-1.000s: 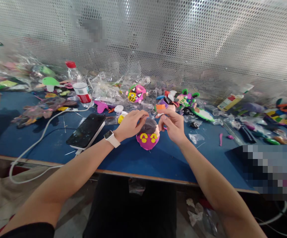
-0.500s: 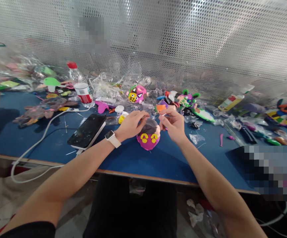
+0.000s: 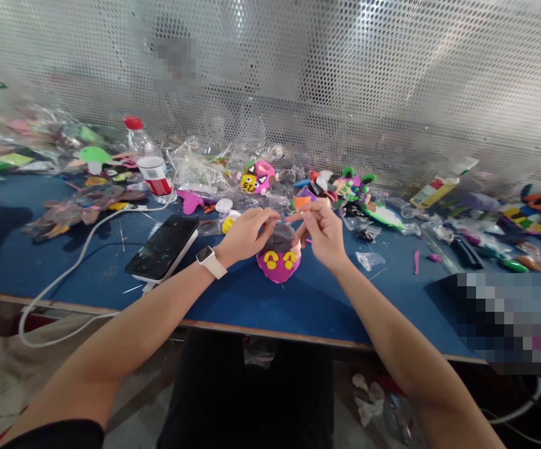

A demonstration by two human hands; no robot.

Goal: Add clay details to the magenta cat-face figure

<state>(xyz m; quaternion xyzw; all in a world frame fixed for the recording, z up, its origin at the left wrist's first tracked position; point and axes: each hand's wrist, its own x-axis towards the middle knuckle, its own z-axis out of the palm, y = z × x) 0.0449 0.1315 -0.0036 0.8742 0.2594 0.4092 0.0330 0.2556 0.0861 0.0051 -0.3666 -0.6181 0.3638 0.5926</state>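
On the blue table (image 3: 237,308), near its front edge, have a round clay head (image 3: 278,254) between both hands, magenta below and grey above, with two yellow eye shapes toward the edge. Hold the left hand (image 3: 246,234) at the left of the grey top, with fingers bent and thumb slightly parted; cannot tell of any grip. Hold the right hand (image 3: 324,236) at the opposite side, with index finger stretched leftward and thumb close by; cannot make out anything between. Behind, see a pink ball (image 3: 265,178) with a yellow cat face. To the left, see a dark phone (image 3: 162,248) and, farther back, a red-capped bottle (image 3: 149,165).
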